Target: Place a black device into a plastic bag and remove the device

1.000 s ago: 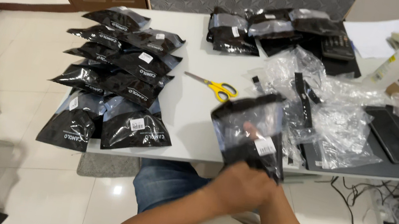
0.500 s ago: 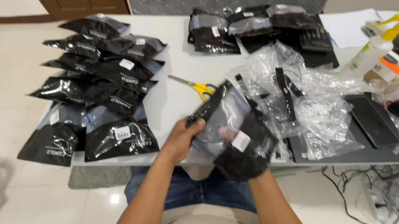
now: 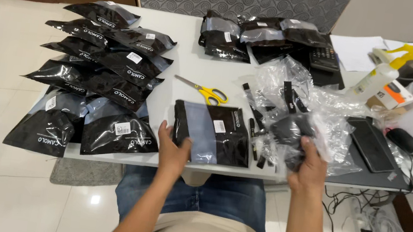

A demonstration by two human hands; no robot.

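Half a second back both hands held the black-and-clear pouch up off the table; now the pouch lies flat near the front edge of the white table, and the hands have parted. That suggests one pack is being set down as done while the other hand goes for more material, though this is only a reading of the layout. Largest in view after the table is the spread of filled black pouches on the left, overlapping in rows, and a second stack of dark packs at the far edge. To the right sits a heap of crumpled clear plastic bags. Yellow-handled scissors lie just beyond the flat pouch. The left hand rests fingers spread on the pouch's near left corner, pressing rather than gripping. The right hand is closed around a small dark bundle wrapped in clear plastic at the heap's near edge.
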